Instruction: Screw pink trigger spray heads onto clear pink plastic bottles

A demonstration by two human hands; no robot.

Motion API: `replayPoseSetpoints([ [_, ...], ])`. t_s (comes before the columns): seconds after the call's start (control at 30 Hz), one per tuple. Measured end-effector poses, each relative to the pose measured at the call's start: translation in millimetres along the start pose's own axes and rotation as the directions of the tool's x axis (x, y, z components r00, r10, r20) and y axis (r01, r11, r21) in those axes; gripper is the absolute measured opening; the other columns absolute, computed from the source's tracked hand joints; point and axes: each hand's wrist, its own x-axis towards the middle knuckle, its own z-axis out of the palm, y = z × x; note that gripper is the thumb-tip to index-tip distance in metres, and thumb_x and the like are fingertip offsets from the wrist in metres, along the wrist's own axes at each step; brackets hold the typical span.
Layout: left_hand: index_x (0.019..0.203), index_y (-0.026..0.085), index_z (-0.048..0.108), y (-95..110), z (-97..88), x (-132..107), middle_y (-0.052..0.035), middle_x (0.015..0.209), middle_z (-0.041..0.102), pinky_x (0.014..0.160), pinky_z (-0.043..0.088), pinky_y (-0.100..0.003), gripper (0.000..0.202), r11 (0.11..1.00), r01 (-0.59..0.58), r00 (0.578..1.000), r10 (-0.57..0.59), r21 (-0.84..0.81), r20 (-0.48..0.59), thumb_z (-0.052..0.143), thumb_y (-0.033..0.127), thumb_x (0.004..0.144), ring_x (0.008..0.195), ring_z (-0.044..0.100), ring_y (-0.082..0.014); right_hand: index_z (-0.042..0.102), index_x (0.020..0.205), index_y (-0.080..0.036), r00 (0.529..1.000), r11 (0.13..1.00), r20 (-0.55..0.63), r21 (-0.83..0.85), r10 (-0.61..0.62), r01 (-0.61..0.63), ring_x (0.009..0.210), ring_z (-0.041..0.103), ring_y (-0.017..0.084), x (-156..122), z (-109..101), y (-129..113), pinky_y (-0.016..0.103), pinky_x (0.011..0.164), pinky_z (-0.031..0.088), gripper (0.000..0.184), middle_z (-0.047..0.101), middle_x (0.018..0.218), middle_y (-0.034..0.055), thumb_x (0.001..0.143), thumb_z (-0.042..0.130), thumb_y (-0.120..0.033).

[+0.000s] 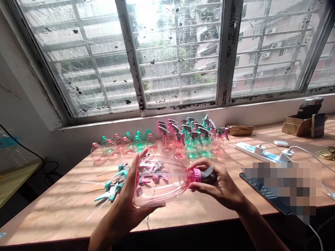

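Observation:
My left hand cups the base of a clear pink spray bottle held on its side above the wooden table. My right hand grips the pink and grey trigger sprayer head at the bottle's neck, fingers wrapped round it. A thin dip tube runs inside the bottle. Loose trigger heads in teal, pink and grey lie on the table just behind the bottle.
Open pink and green bottles stand at the back left; bottles with sprayers fitted stand beside them. A white power strip, a dark tablet, a brown box with a phone lie right. Windows run behind.

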Motion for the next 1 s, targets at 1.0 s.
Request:
replayPoseSetpoints([
  [1.0, 0.161, 0.050, -0.007, -2.4, 3.3, -0.4, -0.0093, 0.174, 0.007, 0.109, 0.052, -0.060, 0.107, 0.995, -0.099, 0.995, 0.099, -0.014, 0.000, 0.071, 0.018, 0.095, 0.157, 0.020, -0.0412, 0.064, 0.105, -0.022, 0.999, 0.999, 0.020, -0.037, -0.039, 0.040, 0.067, 0.071, 0.015, 0.5, 1.6, 4.1, 0.022, 0.060, 0.058, 0.037, 0.071, 0.083, -0.0017, 0.079, 0.091, -0.024],
])
